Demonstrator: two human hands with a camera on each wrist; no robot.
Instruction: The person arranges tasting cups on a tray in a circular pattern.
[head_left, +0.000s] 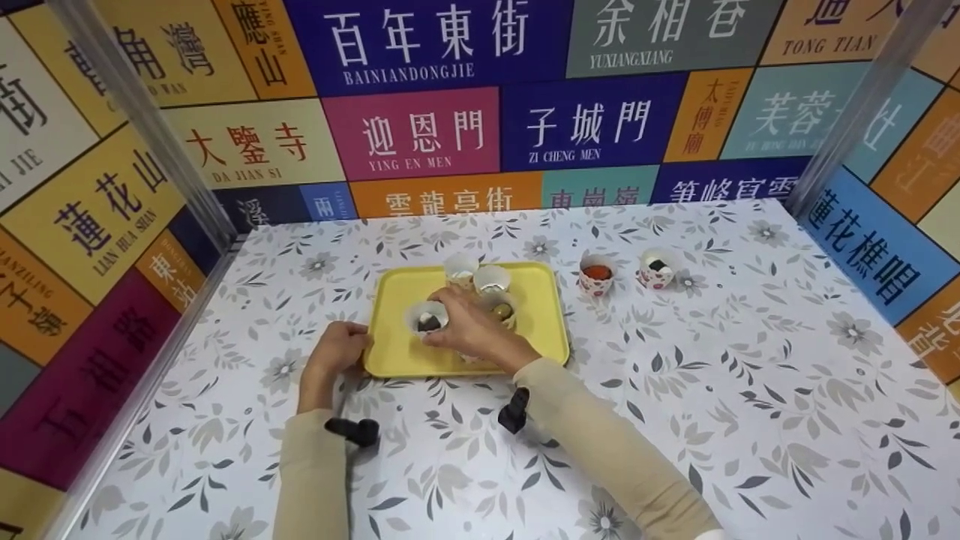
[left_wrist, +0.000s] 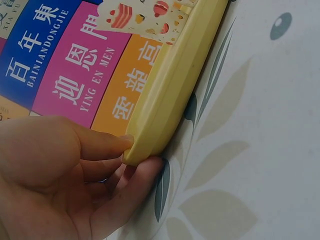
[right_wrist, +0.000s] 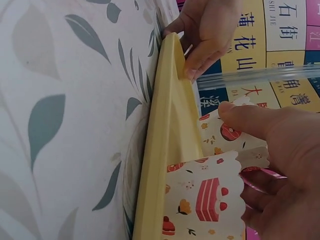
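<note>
My left hand point(head_left: 341, 349) pinches the left edge of a yellow tray point(head_left: 396, 289) between thumb and fingers; the left wrist view shows this grip on the tray's corner point(left_wrist: 145, 142) closely. My right hand point(head_left: 478, 326) reaches over the tray and grips a patterned paper cup point(right_wrist: 212, 136) by its rim. Something dark and something pale lie inside that cup, in the tray's left half. Beside the right hand is a cup with green, round contents point(head_left: 502, 309). Nearer the tray's front stands another printed cup point(right_wrist: 202, 197), mostly hidden under the hand in the head view.
Two more paper cups, one pale point(head_left: 461, 268) and one with a silvery-white inside point(head_left: 492, 280), stand at the tray's back. Right of the tray, on the floral tablecloth point(head_left: 712, 420), are a cup with orange-red contents point(head_left: 596, 281) and one with dark-and-white contents point(head_left: 656, 270). Sign-covered panels point(head_left: 420, 135) surround the table.
</note>
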